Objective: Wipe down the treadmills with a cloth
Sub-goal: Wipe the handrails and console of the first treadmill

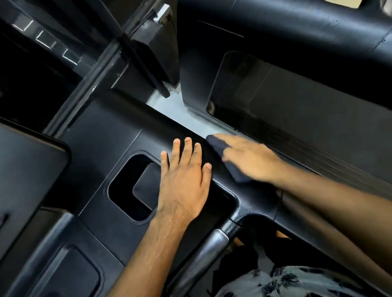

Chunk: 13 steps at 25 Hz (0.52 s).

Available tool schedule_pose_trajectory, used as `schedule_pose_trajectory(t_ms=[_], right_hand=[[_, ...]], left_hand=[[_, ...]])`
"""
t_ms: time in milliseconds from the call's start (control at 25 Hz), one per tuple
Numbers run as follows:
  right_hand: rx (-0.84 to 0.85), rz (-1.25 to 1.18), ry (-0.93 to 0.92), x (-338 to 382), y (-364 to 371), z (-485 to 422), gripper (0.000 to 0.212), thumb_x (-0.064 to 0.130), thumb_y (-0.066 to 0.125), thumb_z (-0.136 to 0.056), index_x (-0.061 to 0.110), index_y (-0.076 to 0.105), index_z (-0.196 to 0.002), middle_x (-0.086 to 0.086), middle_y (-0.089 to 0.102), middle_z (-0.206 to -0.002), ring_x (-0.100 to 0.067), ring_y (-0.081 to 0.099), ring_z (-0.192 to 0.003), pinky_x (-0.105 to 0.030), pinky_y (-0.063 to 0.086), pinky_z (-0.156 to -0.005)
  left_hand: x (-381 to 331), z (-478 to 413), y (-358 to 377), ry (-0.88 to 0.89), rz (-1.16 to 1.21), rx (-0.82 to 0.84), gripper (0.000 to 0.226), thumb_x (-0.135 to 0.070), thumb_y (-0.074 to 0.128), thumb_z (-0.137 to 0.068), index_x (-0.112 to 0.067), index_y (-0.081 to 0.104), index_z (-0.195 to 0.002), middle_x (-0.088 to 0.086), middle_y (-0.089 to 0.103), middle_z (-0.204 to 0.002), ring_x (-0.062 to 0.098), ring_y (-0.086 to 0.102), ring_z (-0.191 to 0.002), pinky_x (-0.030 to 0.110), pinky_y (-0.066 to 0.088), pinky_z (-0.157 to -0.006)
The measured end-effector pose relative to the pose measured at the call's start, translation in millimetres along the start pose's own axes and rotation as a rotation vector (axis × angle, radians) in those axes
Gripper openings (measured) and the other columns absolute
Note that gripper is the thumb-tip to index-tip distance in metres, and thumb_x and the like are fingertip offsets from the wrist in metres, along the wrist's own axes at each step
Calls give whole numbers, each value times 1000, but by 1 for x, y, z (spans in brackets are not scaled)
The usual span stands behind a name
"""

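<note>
Item: dark cloth [225, 159], folded, lying under the fingers of the right hand [250, 159], which press it flat against the outer edge of the treadmill console [106, 139]; the hand is blurred, so whether the fingers curl round the cloth I cannot tell.
Left hand [184, 181]: fingers straight and spread, holding nothing, resting on the console just beside the cloth.
Cup-holder recess [131, 192]: beside the left little finger.
Neighbouring treadmill [299, 38]: beyond the right fingertips, across a strip of pale floor [186, 115].
Progress: wiping appears underway on this console edge; no surface shows visibly cleaned, and the neighbouring machine likely remains.

right hand [250, 159] pressing cloth [222, 152], treadmill console [106, 139]
</note>
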State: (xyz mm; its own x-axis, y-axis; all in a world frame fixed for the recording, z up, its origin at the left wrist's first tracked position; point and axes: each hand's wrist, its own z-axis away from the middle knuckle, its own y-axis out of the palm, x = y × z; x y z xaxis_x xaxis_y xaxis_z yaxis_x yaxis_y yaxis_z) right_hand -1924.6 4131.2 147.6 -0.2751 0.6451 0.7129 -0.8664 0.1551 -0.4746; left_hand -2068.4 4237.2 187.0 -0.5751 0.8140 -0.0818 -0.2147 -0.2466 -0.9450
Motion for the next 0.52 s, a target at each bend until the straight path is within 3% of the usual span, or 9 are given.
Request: schedule_pose_trajectory(t_ms=[40,80,120,200,240,280,360,400,520], right_hand=[[76,-43,114,-2,-8,-3,36,38,37,-88,31,65,-109,8,63,-113,-24,56,-111,-31,45,-83],[100,-3,117,-7,-10,-2,34,37,34,-84,25,65,-89,5,66,-103,-27,59,-101,-31,43,-73],[91,47,86,-10,-7,3,33,37,32,-85,25,62,-89,2,66,-110,-28,59,-103,-33,43,-75],[-14,143,13,-7,1,19,39,38,37,-94,37,52,-129,7,51,-143,-22,49,-127,-38,41,-98],[-32,155,-46,-10,1,22,43,33,41,-96,37,46,-138,10,49,-143,-19,47,-129,-38,38,-102],[-1,89,-75,-16,-2,19,37,26,42,-97,31,54,-132,10,57,-129,-19,52,-120,-37,39,-97],[76,-14,41,-25,-10,14,27,15,39,-92,16,66,-92,4,66,-87,-28,63,-93,-37,42,-81],[65,50,44,-31,-8,17,27,18,38,-92,16,65,-92,3,68,-89,-30,65,-95,-38,44,-82],[-46,209,-86,-33,5,35,48,34,43,-94,35,42,-142,8,48,-147,-21,45,-133,-40,38,-108]], left_hand=[[-3,2,0,-3,4,6,58,-43,21,-103,-18,15,-155,1,5,-164,20,-10,-150,45,-4,-122],[-7,4,0,-3,15,13,58,-44,22,-103,-18,16,-155,1,5,-164,19,-10,-150,45,-4,-122],[-10,6,0,-2,21,18,58,-44,22,-103,-18,16,-155,0,6,-164,19,-10,-150,45,-4,-122],[-17,8,1,0,4,24,59,-45,22,-103,-19,16,-155,0,7,-164,18,-10,-150,46,-4,-122],[-20,8,3,6,-8,25,59,-45,22,-103,-19,16,-155,0,7,-164,19,-10,-150,47,-4,-121],[-24,8,4,9,-16,25,58,-44,21,-103,-19,15,-155,0,7,-164,20,-10,-150,48,-5,-121],[-29,10,6,6,-21,31,58,-44,21,-103,-18,15,-155,0,7,-164,20,-11,-150,49,-6,-121],[-31,11,6,6,-24,36,58,-44,21,-103,-18,15,-155,0,7,-164,20,-11,-150,48,-7,-121],[-37,15,9,9,-32,33,58,-44,20,-103,-18,15,-155,0,7,-164,20,-10,-150,49,-7,-121]])
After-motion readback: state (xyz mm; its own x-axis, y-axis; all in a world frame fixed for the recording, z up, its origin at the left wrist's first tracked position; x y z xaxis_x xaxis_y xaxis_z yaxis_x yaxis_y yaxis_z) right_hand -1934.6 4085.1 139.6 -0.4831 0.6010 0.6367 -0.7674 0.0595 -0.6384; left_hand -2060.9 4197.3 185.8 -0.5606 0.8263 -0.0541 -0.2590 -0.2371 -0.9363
